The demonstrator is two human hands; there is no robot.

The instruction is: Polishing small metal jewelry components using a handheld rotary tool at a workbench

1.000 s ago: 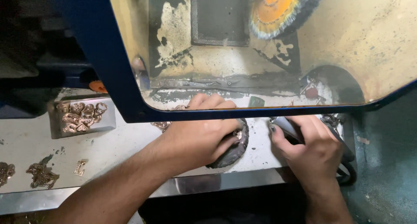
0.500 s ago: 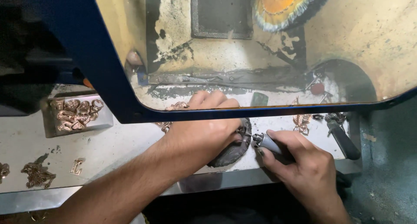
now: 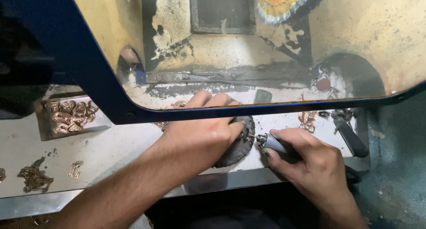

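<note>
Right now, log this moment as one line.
left hand: pressing on dark round pad | right hand: gripping grey rotary handpiece, tip at pad | tray of copper-coloured pieces at left | bench

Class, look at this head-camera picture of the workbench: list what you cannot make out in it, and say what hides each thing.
- Whatever the left hand presses on the dark round pad: covered by the hand.
- The fine tip of the handpiece held in the right hand: too small.
- The left fingertips: blurred behind the blue-edged shield.
- The orange wheel: cut off by the top edge.
- The copper-coloured pieces in the tray: too small to tell apart.
</note>
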